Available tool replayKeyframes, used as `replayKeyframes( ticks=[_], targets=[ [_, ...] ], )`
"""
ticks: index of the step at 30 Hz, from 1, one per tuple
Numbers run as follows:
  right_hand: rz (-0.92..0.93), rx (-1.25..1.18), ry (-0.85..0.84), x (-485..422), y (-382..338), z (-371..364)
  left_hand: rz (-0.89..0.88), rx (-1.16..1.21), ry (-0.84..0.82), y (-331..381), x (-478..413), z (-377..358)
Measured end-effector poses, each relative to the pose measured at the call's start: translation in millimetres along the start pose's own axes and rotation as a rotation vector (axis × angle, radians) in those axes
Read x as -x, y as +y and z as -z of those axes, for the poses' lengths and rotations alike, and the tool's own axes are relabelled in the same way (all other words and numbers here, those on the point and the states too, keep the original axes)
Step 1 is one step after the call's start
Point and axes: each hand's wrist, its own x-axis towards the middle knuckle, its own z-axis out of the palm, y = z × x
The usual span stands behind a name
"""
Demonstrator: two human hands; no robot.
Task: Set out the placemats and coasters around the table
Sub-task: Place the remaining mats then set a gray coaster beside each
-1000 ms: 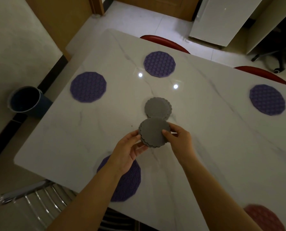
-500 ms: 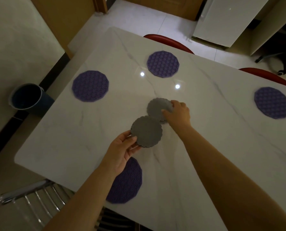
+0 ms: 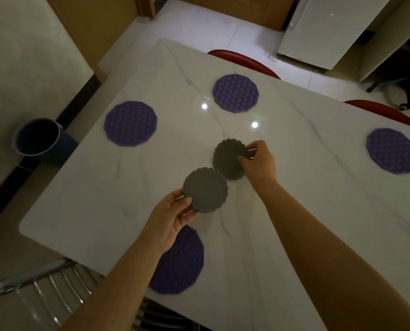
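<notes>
On the white marble table (image 3: pixel 294 211) lie several round purple placemats: one at the far left (image 3: pixel 130 123), one at the far middle (image 3: pixel 235 93), one at the right (image 3: pixel 392 150) and one at the near edge (image 3: pixel 182 261), partly under my left forearm. My left hand (image 3: pixel 169 222) pinches the near edge of a grey scalloped coaster (image 3: pixel 206 189) and holds it above the table. A second grey coaster stack (image 3: pixel 229 158) lies at the table's middle. My right hand (image 3: pixel 258 161) pinches its right edge between thumb and fingers.
Two red chair backs (image 3: pixel 244 60) (image 3: pixel 385 112) stand along the far side. A metal chair (image 3: pixel 44 287) is at the near left. A dark bucket (image 3: pixel 38 136) sits on the floor at the left. A white cabinet (image 3: pixel 323 27) stands at the back right.
My right hand let go of the coaster that both hands held, reached to the grey stack on the table and now pinches its right edge. My left hand kept its coaster, shifting slightly left.
</notes>
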Motion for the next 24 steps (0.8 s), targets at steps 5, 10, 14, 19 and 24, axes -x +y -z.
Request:
replayKeyframes(
  ticks=[5,10,14,19,24],
  targets=[
    [-0.143,-0.654,-0.079,23.1,-4.9,42.3,0.027,0.005,-0.001,1.2,-2.3,-6.1],
    [-0.187,-0.686,-0.308,57.4,13.0,48.4,0.049,-0.02,-0.039,-4.3,-1.7,-17.4],
    [-0.208,-0.561,-0.222,78.2,31.3,29.7,0.058,-0.051,-0.082,-9.2,0.4,-27.8],
    [-0.116,-0.432,-0.108,87.2,41.6,14.6,0.058,-0.059,-0.102,-8.6,1.7,-32.6],
    [-0.017,-0.309,-0.1,87.9,36.1,10.8,0.076,-0.065,-0.121,-3.0,3.5,-31.4]
  ],
)
